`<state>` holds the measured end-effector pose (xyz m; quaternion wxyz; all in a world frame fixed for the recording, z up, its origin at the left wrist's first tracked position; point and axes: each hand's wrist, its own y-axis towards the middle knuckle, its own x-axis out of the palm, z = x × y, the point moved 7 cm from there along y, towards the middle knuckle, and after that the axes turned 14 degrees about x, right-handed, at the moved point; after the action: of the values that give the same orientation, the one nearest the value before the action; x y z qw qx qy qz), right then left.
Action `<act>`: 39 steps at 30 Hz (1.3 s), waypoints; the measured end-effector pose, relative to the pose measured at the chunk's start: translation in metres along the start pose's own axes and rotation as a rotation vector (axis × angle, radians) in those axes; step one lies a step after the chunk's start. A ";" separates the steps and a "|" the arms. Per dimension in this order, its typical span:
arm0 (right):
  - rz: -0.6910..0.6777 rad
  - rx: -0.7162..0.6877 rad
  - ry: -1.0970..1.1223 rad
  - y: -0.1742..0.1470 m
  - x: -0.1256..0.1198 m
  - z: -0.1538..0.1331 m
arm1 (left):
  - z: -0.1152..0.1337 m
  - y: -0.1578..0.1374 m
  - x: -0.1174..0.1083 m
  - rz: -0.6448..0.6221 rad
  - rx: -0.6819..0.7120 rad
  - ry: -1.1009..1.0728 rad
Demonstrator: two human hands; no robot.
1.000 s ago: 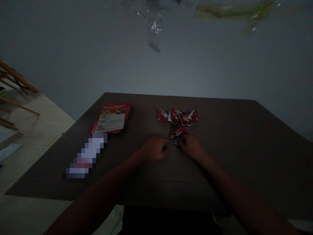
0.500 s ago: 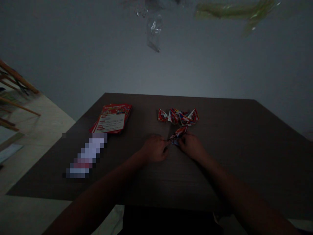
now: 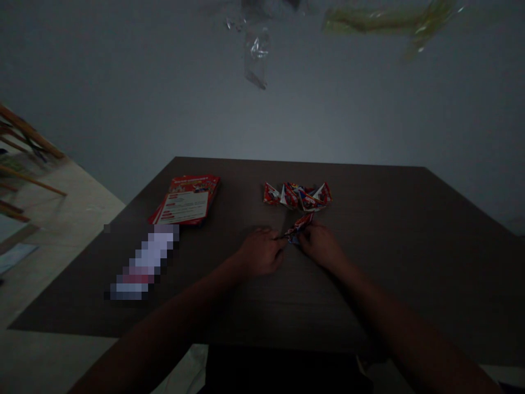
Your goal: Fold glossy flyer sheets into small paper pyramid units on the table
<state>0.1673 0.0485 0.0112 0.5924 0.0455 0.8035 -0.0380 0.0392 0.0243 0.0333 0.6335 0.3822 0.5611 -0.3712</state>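
Note:
A folded piece of printed paper point(image 3: 301, 223), red with blue and white patches, is held between my two hands just above or on the table. My left hand point(image 3: 261, 251) is closed, pinching its left end. On the paper's near right side, my right hand point(image 3: 322, 243) is closed around its edge; the fingertips are partly hidden. Right behind it stand several folded paper shapes point(image 3: 307, 198) in the same red and white print, with pointed corners. Dim light hides the finer folds.
A stack of red printed flyers point(image 3: 188, 200) lies on the left of the dark wooden table point(image 3: 394, 219). Nearer me is a blurred-out phone-like object point(image 3: 145, 262). The wall point(image 3: 348, 98) rises behind the table, with a clear plastic bag point(image 3: 256, 57) and yellow tape point(image 3: 377, 21) on it.
My left hand has turned and shifted slightly at the paper's left end. My right hand keeps its hold. The whole view has moved a little.

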 end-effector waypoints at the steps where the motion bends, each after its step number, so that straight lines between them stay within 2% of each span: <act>1: 0.003 -0.007 -0.003 0.000 0.000 0.000 | -0.001 0.000 0.000 0.002 0.002 -0.003; 16: 0.054 -0.005 0.058 -0.008 -0.008 -0.005 | -0.028 -0.001 0.007 0.059 -0.059 -0.214; 29: 0.066 0.025 0.027 -0.007 -0.005 -0.005 | -0.024 -0.003 0.004 0.046 -0.070 -0.188; 39: -0.016 0.055 0.016 -0.002 -0.004 0.005 | -0.029 -0.004 0.007 0.070 -0.083 -0.182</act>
<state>0.1726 0.0456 0.0138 0.5842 0.0557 0.8071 -0.0645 0.0238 0.0480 0.0238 0.7097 0.3394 0.5024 -0.3587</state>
